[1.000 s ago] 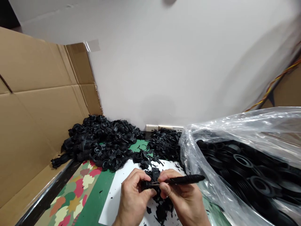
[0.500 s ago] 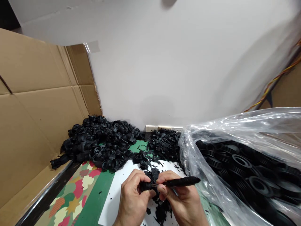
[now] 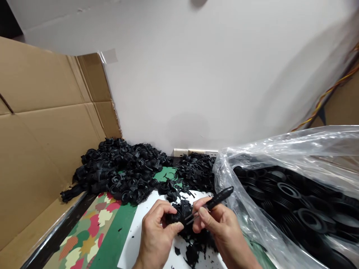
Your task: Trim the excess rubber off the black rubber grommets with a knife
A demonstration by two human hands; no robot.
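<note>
My left hand [image 3: 155, 233] is closed around a small black ribbed rubber part [image 3: 177, 215], held just above a white sheet [image 3: 137, 231]. My right hand [image 3: 217, 224] grips a black-handled knife [image 3: 214, 201]. The handle points up and to the right, and the blade end meets the rubber part. Black rubber scraps [image 3: 193, 250] lie on the sheet under both hands.
A heap of black ribbed rubber parts [image 3: 120, 170] lies at the back left against a cardboard wall [image 3: 42, 134]. A smaller pile of trimmings [image 3: 196, 170] sits by the white wall. A clear plastic bag [image 3: 286, 179] of black rubber parts fills the right. A patterned green mat [image 3: 92, 231] covers the table.
My right hand has swung the knife handle upward from nearly level to a steep slant. My left hand has turned the rubber part slightly.
</note>
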